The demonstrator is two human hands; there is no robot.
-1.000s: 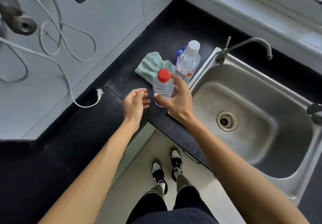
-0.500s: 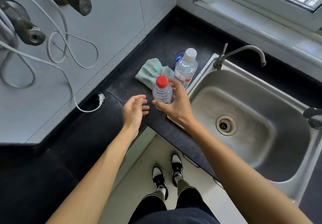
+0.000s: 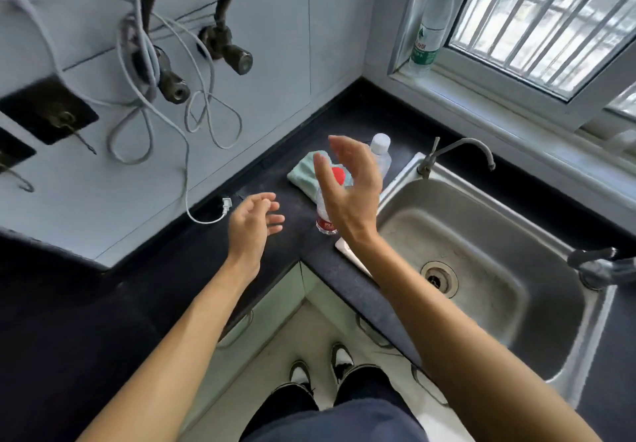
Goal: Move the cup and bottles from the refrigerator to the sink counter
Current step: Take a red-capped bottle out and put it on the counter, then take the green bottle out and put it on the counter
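Head view of the sink counter [image 3: 296, 231]. The red-capped water bottle [image 3: 322, 213] stands upright on the dark counter just beside the steel sink [image 3: 499, 221], partly hidden by the right hand [image 3: 351, 187]. That hand hovers above it, fingers spread, holding nothing. The left hand [image 3: 251, 225] hangs relaxed and empty over the counter. The white-capped bottle [image 3: 381, 152] stands behind, near a green cloth [image 3: 303, 175]. The cup is not visible. Judged handling: thin clear plastic, light, easily dented or tipped; best gripped round the mid-body.

Crumpled green cloth [image 3: 303, 175]; white cable plug [image 3: 226, 205] left of it; grey faucet [image 3: 457, 151]; dark wall valve [image 3: 237, 58].
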